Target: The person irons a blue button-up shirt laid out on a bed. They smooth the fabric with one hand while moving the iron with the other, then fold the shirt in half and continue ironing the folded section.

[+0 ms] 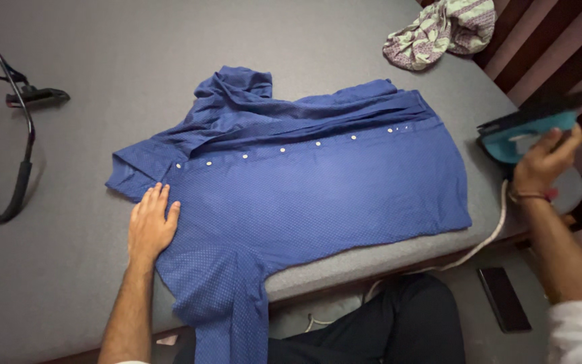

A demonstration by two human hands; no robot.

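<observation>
Plainly, the blue shirt (304, 182) lies spread across the middle of the frame on the grey bed (89, 256), buttons in a row, one sleeve hanging over the near edge. The left hand (149, 226) rests flat and open on the shoulder, pinning the cloth. The right hand (540, 162), at the right edge, has its grip closed round a teal iron (527, 131) held off the fabric. I judge pressing is between strokes; the rumpled folds at the top want smoothing. A patterned cloth (439, 30) sits upper right, a black hanger (15, 135) far left, a phone (503, 298) on the floor.
</observation>
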